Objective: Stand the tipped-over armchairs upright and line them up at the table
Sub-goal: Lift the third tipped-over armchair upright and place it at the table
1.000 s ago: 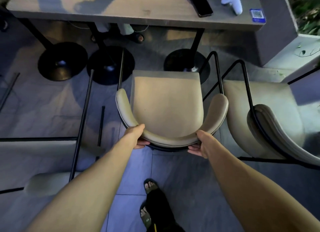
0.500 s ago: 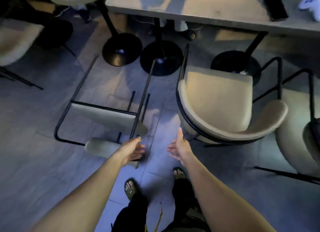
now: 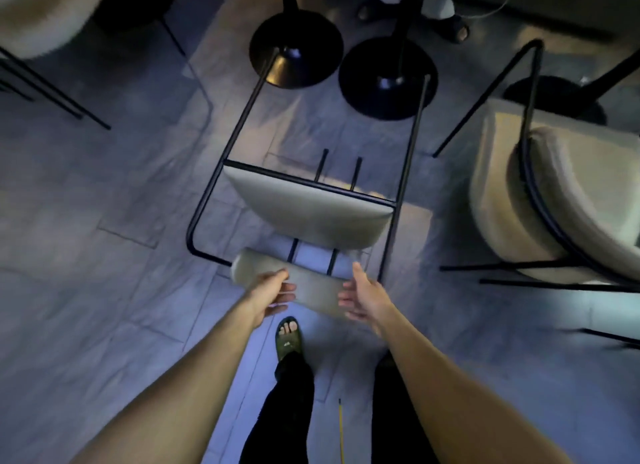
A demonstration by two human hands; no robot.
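Floor [image 3: 104, 193]: grey stone tiles, by which every item below is being carried.

Tipped-over armchair [image 3: 304, 214]: being shown lying on its back on the floor at the centre of the view, beige seat pad facing the camera, black metal legs stretching away toward the pedestal bases. Its padded backrest roll [image 3: 311, 287] is lying nearest the person, on the floor.

Upright armchair [image 3: 561, 204]: beige, with a black tube frame, being seen standing at the right side, well apart from the tipped one.

Third chair [image 3: 41, 16]: pale and blurred, being seen only in part at the upper left corner of the view.

Pedestal bases [image 3: 388, 79]: two round black discs, being seen side by side at the far end of the tipped armchair's legs.

Left hand [image 3: 273, 294]: being held at the left part of the backrest roll, fingers curled loosely against it; a firm grip cannot be told.

Right hand [image 3: 363, 294]: being held spread, palm inward, just beside the right end of the roll; contact cannot be told.

Sandalled foot [image 3: 288, 335]: being placed on the floor just below the roll.
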